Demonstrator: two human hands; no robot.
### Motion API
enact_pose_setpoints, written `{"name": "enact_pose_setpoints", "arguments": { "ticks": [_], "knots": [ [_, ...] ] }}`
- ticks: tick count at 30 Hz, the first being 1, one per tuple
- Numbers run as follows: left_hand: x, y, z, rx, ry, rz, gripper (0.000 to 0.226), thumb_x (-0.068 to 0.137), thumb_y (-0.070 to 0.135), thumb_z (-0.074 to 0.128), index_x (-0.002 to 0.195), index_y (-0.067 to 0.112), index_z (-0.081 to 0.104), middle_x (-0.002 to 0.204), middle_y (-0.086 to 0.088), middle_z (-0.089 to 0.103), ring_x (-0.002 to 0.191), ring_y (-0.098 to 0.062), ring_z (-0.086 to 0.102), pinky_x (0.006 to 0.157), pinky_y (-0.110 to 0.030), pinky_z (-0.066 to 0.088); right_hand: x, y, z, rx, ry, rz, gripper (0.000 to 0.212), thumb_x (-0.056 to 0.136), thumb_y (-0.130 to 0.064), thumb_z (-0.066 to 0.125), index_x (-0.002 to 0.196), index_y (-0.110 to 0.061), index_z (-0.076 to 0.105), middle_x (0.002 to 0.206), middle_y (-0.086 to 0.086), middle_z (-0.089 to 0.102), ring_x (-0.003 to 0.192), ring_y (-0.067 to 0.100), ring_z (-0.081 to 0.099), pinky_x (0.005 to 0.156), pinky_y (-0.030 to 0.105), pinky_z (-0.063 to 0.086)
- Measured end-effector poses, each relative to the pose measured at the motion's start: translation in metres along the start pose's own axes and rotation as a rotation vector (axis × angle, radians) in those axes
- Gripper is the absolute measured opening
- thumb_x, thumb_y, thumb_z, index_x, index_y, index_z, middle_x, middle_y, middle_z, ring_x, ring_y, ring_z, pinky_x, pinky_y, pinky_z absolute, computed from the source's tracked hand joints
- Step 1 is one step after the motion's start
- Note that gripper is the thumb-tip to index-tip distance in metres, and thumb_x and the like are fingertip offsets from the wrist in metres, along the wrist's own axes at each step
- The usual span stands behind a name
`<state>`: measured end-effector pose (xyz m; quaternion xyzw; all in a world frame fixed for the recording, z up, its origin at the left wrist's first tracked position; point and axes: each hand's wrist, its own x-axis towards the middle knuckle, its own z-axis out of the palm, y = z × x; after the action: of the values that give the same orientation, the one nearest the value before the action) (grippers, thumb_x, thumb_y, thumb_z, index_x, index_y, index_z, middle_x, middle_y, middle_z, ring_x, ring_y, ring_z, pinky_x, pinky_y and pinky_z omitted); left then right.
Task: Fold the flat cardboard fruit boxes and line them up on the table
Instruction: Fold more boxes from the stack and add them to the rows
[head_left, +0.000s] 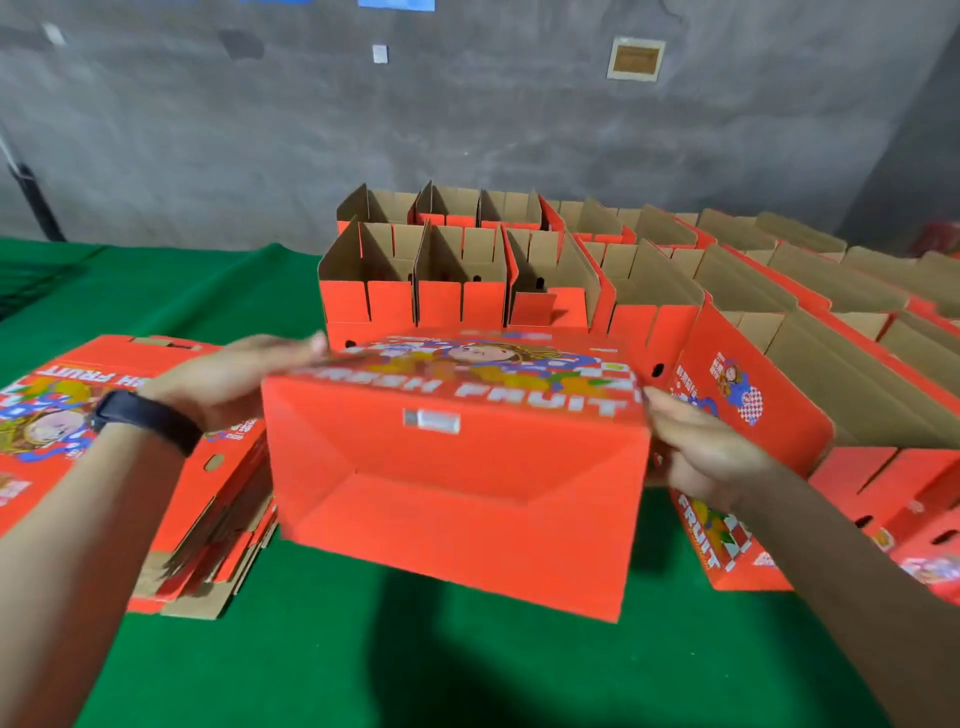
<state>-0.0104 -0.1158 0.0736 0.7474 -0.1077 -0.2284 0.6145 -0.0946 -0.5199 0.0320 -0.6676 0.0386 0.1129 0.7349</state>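
- Left hand (234, 384) lies with straight fingers flat against the left side of the held box (457, 483), pressing rather than gripping. A dark wristband (148, 421) sits on that wrist.
- Right hand (696, 452) is on the box's right side, thumb near the upper corner. Its fingers go out of sight behind the cardboard, so I cannot tell whether they curl round it.
- The held box hangs above the green table (363, 649) between the two hands, its closed bottom flaps turned toward the camera and a printed face upward. Squeezing from both sides probably keeps the walls square while it is turned upright.
- A stack of flat boxes (197, 499) lies to the left, just beside the held box and handy for the left hand.
- Rows of folded boxes (462, 270) stand open-topped behind it and run off to the right, packed against each other.
- One near folded box (753, 400) stands just beside the right hand, crowding that side, so free cloth seems to lie left of the rows.
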Motion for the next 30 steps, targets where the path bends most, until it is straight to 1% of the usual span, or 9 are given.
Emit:
{"name": "enact_pose_setpoints", "arguments": {
  "ticks": [4,7,9,13,17,19,21,26,30],
  "knots": [
    [0.011,-0.034,0.015,0.01,0.058,0.01,0.058,0.067,0.012,0.08,0.12,-0.001,0.058,0.104,-0.017,0.068,0.073,-0.018,0.068,0.064,-0.023,0.056,-0.007,0.012,0.004,-0.229,0.008,-0.141,0.034,0.076,0.0,0.072,0.106,-0.009,0.059,0.106,0.002,0.071,0.102,0.02,0.065,0.088,0.031,0.055],
    [0.026,-0.055,0.027,0.263,0.161,0.033,0.054,0.069,-0.018,0.066,0.12,-0.003,0.056,0.096,-0.029,0.061,0.073,-0.022,0.057,0.068,-0.029,0.047,-0.005,0.022,0.007,-0.509,0.088,-0.213,0.036,0.067,-0.002,0.083,0.095,-0.01,0.063,0.146,0.001,0.041,0.133,0.012,0.038,0.099,0.025,0.042],
    [0.038,-0.071,0.039,0.422,0.255,0.042,0.051,0.066,-0.016,0.069,0.112,0.001,0.059,0.097,-0.02,0.064,0.074,-0.015,0.056,0.07,-0.024,0.044,-0.007,0.037,0.011,-0.607,0.116,-0.24,0.035,0.065,-0.009,0.086,0.09,-0.019,0.064,0.155,-0.006,0.015,0.135,0.006,0.027,0.103,0.031,0.037],
    [0.053,-0.102,0.069,0.437,0.429,-0.028,0.048,0.073,-0.008,0.072,0.117,0.003,0.055,0.099,-0.012,0.065,0.084,-0.02,0.058,0.073,-0.027,0.045,-0.007,0.087,0.019,-0.783,0.225,-0.43,0.035,0.061,-0.017,0.09,0.083,-0.027,0.065,0.156,0.003,0.008,0.136,0.02,0.028,0.113,0.033,0.028],
    [0.055,-0.105,0.102,0.044,0.281,-0.19,0.039,0.092,0.027,0.061,0.126,0.016,0.045,0.108,-0.008,0.065,0.076,-0.016,0.066,0.061,-0.026,0.051,-0.001,0.144,0.016,-0.943,0.252,-0.408,0.026,0.073,-0.02,0.083,0.094,-0.014,0.067,0.151,-0.01,-0.007,0.138,0.013,0.014,0.105,0.0,-0.001],
    [0.055,-0.097,0.116,-0.071,0.212,-0.259,0.062,0.084,0.056,0.057,0.132,0.02,0.042,0.127,-0.006,0.058,0.1,-0.022,0.062,0.084,-0.038,0.05,0.0,0.163,0.014,-1.06,0.282,-0.394,0.023,0.082,-0.023,0.075,0.102,-0.015,0.067,0.151,-0.006,-0.013,0.143,0.022,0.016,0.107,0.004,-0.007],
    [0.054,-0.082,0.129,-0.197,0.204,-0.232,0.089,0.069,0.074,0.055,0.138,0.02,0.039,0.128,-0.002,0.058,0.107,-0.023,0.059,0.092,-0.051,0.047,-0.001,0.173,0.018,-1.135,0.288,-0.432,0.023,0.086,-0.022,0.071,0.107,-0.013,0.066,0.15,-0.002,-0.015,0.143,0.032,0.024,0.114,0.02,0.006],
    [0.047,-0.025,0.154,-0.505,0.218,-0.134,0.084,0.058,0.069,0.059,0.122,0.015,0.052,0.101,-0.008,0.073,0.082,-0.02,0.072,0.047,-0.032,0.055,-0.007,0.178,0.021,-1.013,0.298,-0.622,0.023,0.082,-0.007,0.073,0.104,-0.009,0.071,0.152,0.021,0.014,0.128,0.038,0.044,0.105,0.044,0.039],
    [0.055,0.002,0.169,-0.481,0.282,-0.174,0.092,0.072,0.052,0.073,0.144,0.012,0.03,0.12,-0.01,0.056,0.098,-0.028,0.062,0.08,-0.046,0.053,-0.001,0.175,0.009,-1.077,0.267,-0.566,0.019,0.089,-0.016,0.067,0.108,-0.016,0.069,0.158,0.006,-0.008,0.14,0.03,0.031,0.112,0.031,0.023]
  ]
}}
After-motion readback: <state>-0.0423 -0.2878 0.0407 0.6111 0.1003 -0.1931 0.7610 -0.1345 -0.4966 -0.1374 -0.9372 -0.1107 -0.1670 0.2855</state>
